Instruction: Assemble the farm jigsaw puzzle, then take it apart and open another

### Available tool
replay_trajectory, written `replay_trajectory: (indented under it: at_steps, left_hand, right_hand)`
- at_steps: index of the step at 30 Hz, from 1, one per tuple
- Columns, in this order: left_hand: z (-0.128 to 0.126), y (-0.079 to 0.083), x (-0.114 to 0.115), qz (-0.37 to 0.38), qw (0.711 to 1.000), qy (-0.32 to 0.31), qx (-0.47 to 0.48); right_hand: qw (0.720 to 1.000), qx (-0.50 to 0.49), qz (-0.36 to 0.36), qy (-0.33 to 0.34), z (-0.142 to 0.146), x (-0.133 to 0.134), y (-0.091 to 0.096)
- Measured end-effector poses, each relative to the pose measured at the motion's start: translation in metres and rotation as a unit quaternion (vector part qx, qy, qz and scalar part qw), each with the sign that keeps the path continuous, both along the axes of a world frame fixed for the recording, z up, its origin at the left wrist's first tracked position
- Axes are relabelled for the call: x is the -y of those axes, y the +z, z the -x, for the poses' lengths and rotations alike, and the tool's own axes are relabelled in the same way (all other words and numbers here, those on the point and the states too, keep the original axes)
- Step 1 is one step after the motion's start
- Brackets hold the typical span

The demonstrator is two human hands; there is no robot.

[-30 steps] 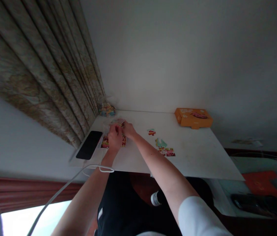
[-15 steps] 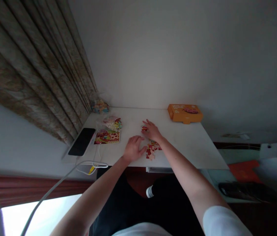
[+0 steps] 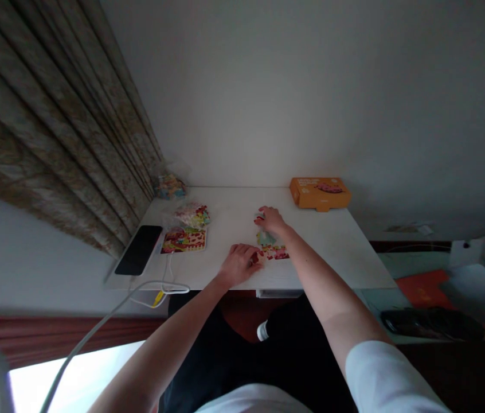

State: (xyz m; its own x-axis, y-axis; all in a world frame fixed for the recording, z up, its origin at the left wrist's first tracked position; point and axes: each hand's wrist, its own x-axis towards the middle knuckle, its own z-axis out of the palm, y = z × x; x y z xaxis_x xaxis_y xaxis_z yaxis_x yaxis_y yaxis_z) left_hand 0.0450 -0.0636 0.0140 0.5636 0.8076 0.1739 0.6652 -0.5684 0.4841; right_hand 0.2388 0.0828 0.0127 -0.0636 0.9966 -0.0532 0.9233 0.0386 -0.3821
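My right hand [image 3: 272,221] sits at the far side of a loose group of jigsaw puzzle pieces [image 3: 273,251], its fingers gathered over a small piece [image 3: 259,218]. My left hand [image 3: 240,265] rests at the near edge of the white table [image 3: 320,246], its fingertips curled beside the pieces. A colourful puzzle picture card [image 3: 183,240] lies to the left, touching neither hand. Behind the card is a clear plastic bag of pieces [image 3: 193,215]. Whether my left fingers hold anything is hidden.
An orange box [image 3: 320,193] stands at the table's back edge. A black phone [image 3: 138,250] lies at the left edge, with a white cable [image 3: 165,285] trailing past it. A small colourful packet [image 3: 169,186] sits in the back corner beside a curtain [image 3: 62,120].
My right hand has closed from spread fingers to a gathered position over a piece. My left hand has moved right, closer to the pieces. The view has tilted slightly.
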Motion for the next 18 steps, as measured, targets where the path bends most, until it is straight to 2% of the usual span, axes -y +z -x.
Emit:
replay_trajectory:
  at_steps: [3,7,13,15,18]
  left_hand:
    - [0.001,0.001,-0.001,0.026,1.0,0.008,0.01]
    - [0.002,0.001,-0.003,0.038,0.999,0.015,0.011]
    - [0.001,-0.002,-0.003,0.019,1.0,0.01,0.018]
    - [0.001,-0.002,-0.003,0.015,1.0,0.008,0.017]
    - [0.001,-0.003,-0.003,0.012,1.0,0.009,0.014]
  right_hand:
    - [0.998,-0.022,0.03,-0.048,-0.015,-0.001,0.0]
    - [0.993,-0.093,0.056,-0.055,-0.03,0.004,0.004]
    - [0.954,-0.282,0.072,-0.076,-0.036,0.036,0.006]
    - [0.955,-0.28,0.073,-0.064,-0.033,0.05,0.003]
    - [0.975,-0.207,0.067,-0.047,-0.026,0.067,-0.002]
